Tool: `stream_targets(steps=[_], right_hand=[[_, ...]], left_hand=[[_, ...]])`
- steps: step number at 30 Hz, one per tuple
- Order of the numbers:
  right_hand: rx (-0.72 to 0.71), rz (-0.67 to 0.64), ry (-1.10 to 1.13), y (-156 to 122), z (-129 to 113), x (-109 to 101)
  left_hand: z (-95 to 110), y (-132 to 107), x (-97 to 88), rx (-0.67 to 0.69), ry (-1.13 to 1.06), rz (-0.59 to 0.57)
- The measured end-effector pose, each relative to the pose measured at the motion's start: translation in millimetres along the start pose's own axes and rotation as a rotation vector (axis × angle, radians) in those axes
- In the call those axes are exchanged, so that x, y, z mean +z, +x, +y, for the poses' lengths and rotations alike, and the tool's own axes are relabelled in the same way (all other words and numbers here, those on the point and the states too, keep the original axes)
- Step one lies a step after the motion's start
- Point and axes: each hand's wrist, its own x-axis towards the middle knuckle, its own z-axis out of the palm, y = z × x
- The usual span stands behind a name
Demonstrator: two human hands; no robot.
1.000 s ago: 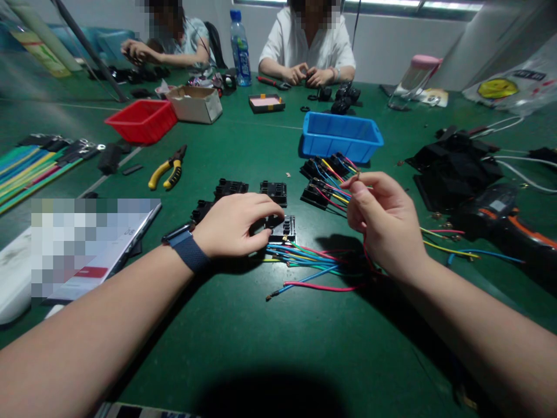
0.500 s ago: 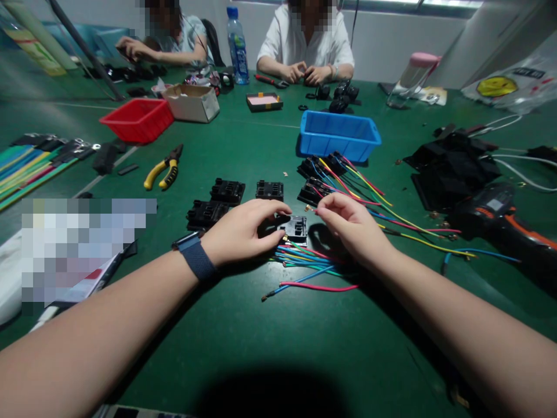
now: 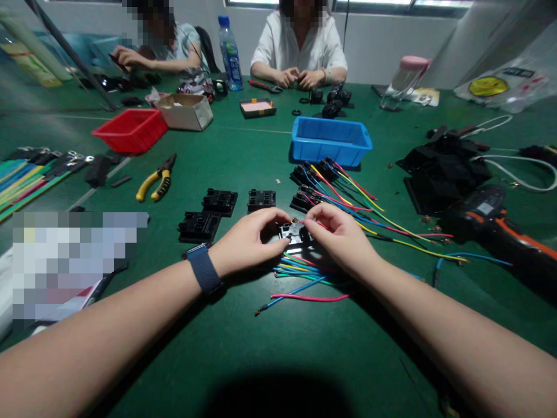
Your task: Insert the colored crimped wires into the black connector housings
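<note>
My left hand (image 3: 250,238), with a dark blue watch band at the wrist, grips a black connector block (image 3: 294,233) lying on the green table (image 3: 261,348). My right hand (image 3: 342,235) pinches the end of a coloured wire at the top of that block. A fan of blue, red, yellow and green wires (image 3: 304,273) runs out from under the block toward me. Three bare black blocks (image 3: 220,202) lie to the left. Two more blocks with wires fitted (image 3: 313,180) sit just behind.
A blue bin (image 3: 331,140) and a red bin (image 3: 129,130) stand farther back, yellow-handled pliers (image 3: 154,180) to the left. An orange and black power driver (image 3: 496,223) and black parts lie right. Two people work at the far side, beside a water bottle (image 3: 229,55).
My right hand came down from in front of me, bringing a wire to the black block. My left hand stayed on the block.
</note>
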Motion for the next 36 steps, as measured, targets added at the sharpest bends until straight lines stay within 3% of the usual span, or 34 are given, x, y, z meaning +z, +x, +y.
stream_targets(steps=[7,17,36], right_hand=[[-0.04,-0.026,-0.102,-4,-2,2],[-0.064,-0.013,-0.13,-8,-2,1],[-0.243,-0.012,-0.42,-11,-9,2]], left_hand=[[2,1,-3.8,-0.057,-0.074,-0.057],[-10,-3,-4.5,0.103,0.067,-0.06],[-8,-6,-3.5,0.111,0.111,-0.037]])
